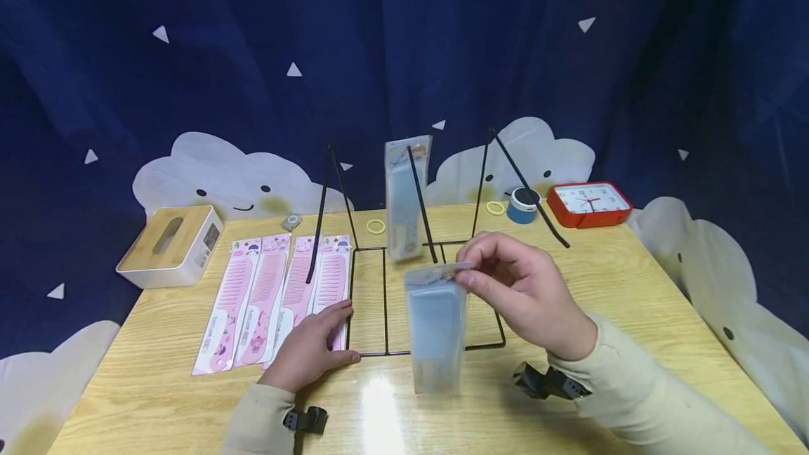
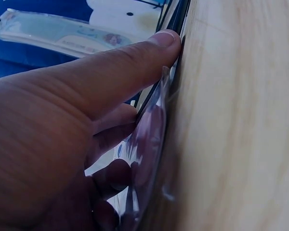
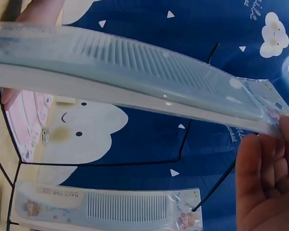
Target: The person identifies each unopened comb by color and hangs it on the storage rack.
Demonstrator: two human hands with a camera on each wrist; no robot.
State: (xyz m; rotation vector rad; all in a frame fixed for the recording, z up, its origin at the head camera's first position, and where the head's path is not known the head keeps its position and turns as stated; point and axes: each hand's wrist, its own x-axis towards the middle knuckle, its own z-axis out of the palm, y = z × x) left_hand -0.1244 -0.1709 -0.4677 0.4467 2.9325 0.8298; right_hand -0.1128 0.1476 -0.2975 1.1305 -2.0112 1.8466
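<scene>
A light-blue comb in a clear package (image 1: 436,328) hangs from my right hand (image 1: 527,290), whose thumb and fingers pinch its top corner. It is over the front of a black wire rack (image 1: 385,307) with slanting rods. Farther back, a second packaged blue comb (image 3: 127,208) hangs upright at the middle rod. My left hand (image 1: 311,347) rests at the rack's front left corner, thumb and fingers spread, thumb touching the wire in the left wrist view. Several packaged pink combs (image 1: 230,300) lie side by side left of the rack, one partly under that hand.
A tissue box (image 1: 167,244) stands at the left, with a small grey clip-like object (image 1: 291,222) nearby. Two yellow rings (image 1: 376,227), a blue round jar (image 1: 522,206) and a red clock (image 1: 589,204) line the back. A dark blue curtain (image 1: 354,20) hangs behind the table.
</scene>
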